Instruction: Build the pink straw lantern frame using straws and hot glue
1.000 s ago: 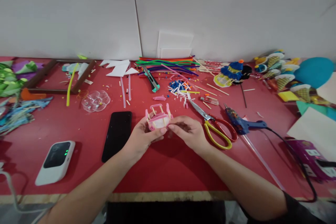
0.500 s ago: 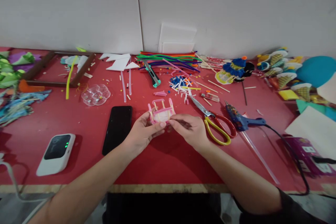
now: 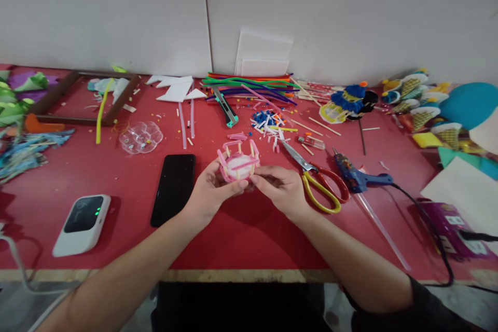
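Over the red table [image 3: 241,238], both my hands hold a small pink craft piece [image 3: 238,162], a little basket-like frame of pink strips and short wooden sticks round a white base. My left hand [image 3: 212,193] cups it from below and the left, fingers curled round its underside. Meeting it from the right, my right hand [image 3: 280,190] pinches the piece's lower right edge with fingertips pressed together. The piece is tilted, its open top facing partly toward me.
A black phone [image 3: 173,188] lies left of my hands, and a white device with green lights [image 3: 81,224] further left. Yellow-handled scissors [image 3: 317,181] and a blue glue gun [image 3: 360,176] with its cord lie to the right. Pipe cleaners [image 3: 249,88], cut straw bits [image 3: 268,124] and a utility knife [image 3: 226,108] lie behind.
The pink piece has been turned in my hands, so its white base and open top now face me more. Both hands stay in nearly the same spot.
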Motion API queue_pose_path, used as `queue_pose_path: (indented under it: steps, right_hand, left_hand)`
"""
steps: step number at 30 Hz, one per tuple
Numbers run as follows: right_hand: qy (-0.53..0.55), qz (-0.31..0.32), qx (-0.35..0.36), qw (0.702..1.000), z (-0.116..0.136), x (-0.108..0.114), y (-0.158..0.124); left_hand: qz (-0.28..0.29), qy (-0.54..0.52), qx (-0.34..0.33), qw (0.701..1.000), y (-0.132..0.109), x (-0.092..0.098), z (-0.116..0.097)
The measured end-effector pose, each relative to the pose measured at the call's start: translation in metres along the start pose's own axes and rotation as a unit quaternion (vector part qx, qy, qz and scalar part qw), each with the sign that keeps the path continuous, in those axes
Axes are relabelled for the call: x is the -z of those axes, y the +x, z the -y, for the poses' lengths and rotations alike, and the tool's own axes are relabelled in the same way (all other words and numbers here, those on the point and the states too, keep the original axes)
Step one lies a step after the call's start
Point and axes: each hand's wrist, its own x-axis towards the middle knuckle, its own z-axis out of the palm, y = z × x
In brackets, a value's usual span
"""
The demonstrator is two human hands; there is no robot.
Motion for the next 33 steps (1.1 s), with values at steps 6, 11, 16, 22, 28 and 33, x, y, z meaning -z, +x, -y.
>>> queue_pose_path:
  steps: [6, 11, 16, 22, 28, 33]
  right_hand:
    - [-0.038, -0.006, 0.023, 0.999, -0.0002, 0.0004, -0.0009]
    - [-0.055, -0.001, 0.084, 0.995, 0.0008, 0.0001, -0.002]
    - [-0.071, 0.006, 0.124, 0.99, 0.0032, 0.0003, -0.0011]
    - [-0.071, 0.009, 0.145, 0.987, 0.0029, 0.0001, -0.0001]
    - [-0.09, 0.03, 0.177, 0.98, 0.0027, 0.0022, -0.0003]
    - [-0.122, 0.047, 0.205, 0.97, 0.0015, 0.0029, -0.0002]
  left_hand:
    - [0.021, 0.036, -0.09, 0.995, 0.0005, -0.0005, 0.0017]
    - [0.012, 0.084, -0.137, 0.987, 0.0017, 0.0018, 0.005]
    - [-0.009, 0.084, -0.142, 0.986, 0.0007, 0.0027, 0.0074]
    - [-0.021, 0.091, -0.129, 0.987, -0.0003, 0.0028, 0.0072]
    - [-0.021, 0.094, -0.137, 0.986, 0.0001, 0.005, 0.0089]
    - [-0.013, 0.109, -0.126, 0.986, 0.0005, 0.0053, 0.0062]
